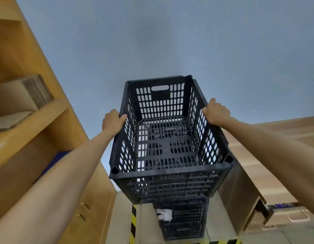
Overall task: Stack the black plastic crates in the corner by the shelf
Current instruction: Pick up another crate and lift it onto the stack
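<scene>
Item, top black crate [170, 138]: held over the stack of crates [182, 222] beneath my fingers, left hand [113, 121] and right hand [217, 112] clamped on opposite long rims; I judged it best lowered level, corners matched, shelf [29, 120] close beside my left fingers.

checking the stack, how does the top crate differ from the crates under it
The top crate is gripped on its long rims by the left hand and right hand; the lower crates are untouched. The top crate shows its empty inside; the lower crates show only their sides, one with a white scrap on it. Both are black slotted plastic.
</scene>
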